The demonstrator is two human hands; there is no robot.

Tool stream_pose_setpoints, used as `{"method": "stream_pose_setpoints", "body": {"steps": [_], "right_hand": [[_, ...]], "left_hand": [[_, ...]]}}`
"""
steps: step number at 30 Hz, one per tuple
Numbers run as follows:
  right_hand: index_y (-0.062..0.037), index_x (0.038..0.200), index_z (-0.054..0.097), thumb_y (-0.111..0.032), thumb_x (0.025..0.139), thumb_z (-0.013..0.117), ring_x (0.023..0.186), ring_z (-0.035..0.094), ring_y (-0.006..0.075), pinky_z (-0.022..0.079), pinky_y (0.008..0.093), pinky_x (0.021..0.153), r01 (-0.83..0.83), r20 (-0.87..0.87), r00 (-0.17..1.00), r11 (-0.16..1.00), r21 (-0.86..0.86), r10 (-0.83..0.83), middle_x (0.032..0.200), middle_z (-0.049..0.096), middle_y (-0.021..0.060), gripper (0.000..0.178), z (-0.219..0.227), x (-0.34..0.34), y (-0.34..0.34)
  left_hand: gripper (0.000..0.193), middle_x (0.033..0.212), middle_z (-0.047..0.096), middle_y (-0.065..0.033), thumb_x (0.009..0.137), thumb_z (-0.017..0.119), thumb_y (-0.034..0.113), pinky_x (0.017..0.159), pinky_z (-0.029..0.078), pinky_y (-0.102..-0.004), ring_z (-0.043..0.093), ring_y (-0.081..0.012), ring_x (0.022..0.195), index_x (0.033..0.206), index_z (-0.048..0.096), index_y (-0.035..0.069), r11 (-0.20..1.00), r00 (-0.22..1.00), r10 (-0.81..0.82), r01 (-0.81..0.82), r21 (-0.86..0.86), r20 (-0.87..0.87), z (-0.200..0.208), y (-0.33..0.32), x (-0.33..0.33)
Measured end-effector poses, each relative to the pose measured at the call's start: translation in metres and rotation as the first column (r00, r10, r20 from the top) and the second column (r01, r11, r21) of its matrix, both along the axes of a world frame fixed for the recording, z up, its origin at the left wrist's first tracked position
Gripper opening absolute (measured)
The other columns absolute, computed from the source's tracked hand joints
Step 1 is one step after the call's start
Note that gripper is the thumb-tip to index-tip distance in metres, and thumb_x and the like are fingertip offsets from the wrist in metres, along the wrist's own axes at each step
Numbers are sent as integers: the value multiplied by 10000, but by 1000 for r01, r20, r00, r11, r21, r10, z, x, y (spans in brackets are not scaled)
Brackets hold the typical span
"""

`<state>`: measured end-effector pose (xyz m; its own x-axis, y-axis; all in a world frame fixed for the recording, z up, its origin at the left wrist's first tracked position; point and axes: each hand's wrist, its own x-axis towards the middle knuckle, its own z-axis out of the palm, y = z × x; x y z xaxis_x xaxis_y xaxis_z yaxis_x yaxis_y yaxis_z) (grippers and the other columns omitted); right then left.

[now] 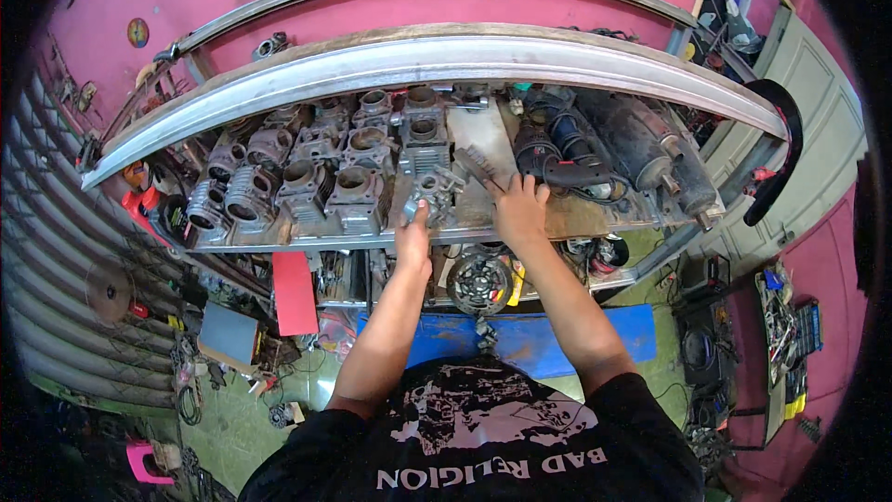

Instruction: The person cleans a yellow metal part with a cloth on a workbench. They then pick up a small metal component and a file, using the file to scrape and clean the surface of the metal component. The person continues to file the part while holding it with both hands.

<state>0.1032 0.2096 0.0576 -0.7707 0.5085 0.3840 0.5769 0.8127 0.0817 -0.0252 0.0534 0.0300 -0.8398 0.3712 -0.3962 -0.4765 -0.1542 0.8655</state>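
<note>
At the shelf's front edge, my left hand is closed on a small grey metal carburetor. My right hand grips a brush with short bristles, its head angled up and left, just above and to the right of the carburetor. The two appear close together; I cannot tell whether they touch. Left of my hands, several finned engine cylinder blocks stand in rows. A dark power tool lies right of my right hand.
Dark exhaust mufflers lie at the shelf's right end. A metal rail crosses above the cylinders. Below, a round metal engine part sits on a lower level, near a red panel and a blue board.
</note>
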Motion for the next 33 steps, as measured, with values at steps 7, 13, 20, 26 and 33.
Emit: {"method": "stream_pose_setpoints", "body": {"steps": [7, 13, 20, 26, 33], "right_hand": [[-251, 1401, 621, -265, 816, 770, 1103, 568, 286, 334, 493, 897, -370, -341, 900, 891, -263, 273, 1184, 673, 90, 604, 19, -21, -72], [-260, 1367, 659, -305, 841, 770, 1072, 613, 264, 332, 465, 905, -419, -384, 873, 867, -271, 302, 1142, 716, 77, 539, 3, -37, -80], [-300, 1382, 661, -403, 802, 803, 1112, 620, 252, 348, 462, 928, -377, -399, 876, 900, -220, 269, 1240, 715, 81, 606, -3, -39, -95], [-318, 1380, 657, -407, 842, 769, 1141, 616, 244, 362, 499, 931, -321, -436, 877, 922, -218, 202, 1272, 708, 60, 557, -22, -40, -104], [-266, 1351, 675, -295, 879, 716, 1124, 608, 241, 363, 509, 898, -264, -439, 887, 938, -224, 144, 1262, 705, 30, 474, -23, -42, -122]], "left_hand": [[478, 1131, 699, -106, 984, 704, 368, 848, 491, -370, 619, -178, 960, 1223, 672, -45, 991, 993, 87, -94, -90, -78, -13, -10, 6], [436, 1000, 714, -82, 976, 697, 406, 732, 502, -345, 645, -166, 885, 1137, 721, 2, 985, 979, -99, 71, -157, -180, -16, -25, -15], [600, 925, 742, -239, 942, 682, 528, 797, 538, -427, 719, -332, 908, 1072, 705, -57, 875, 881, -217, -16, -485, -421, -23, -50, -28], [444, 977, 736, -204, 899, 774, 287, 696, 527, -397, 689, -315, 750, 1173, 658, -43, 855, 478, -197, -343, -389, -856, 0, -72, 7], [532, 1478, 574, -109, 896, 693, 93, 840, 598, -417, 692, -345, 1122, 1418, 608, 147, 865, 179, -398, -255, -433, -900, 1, -74, 4]]}}
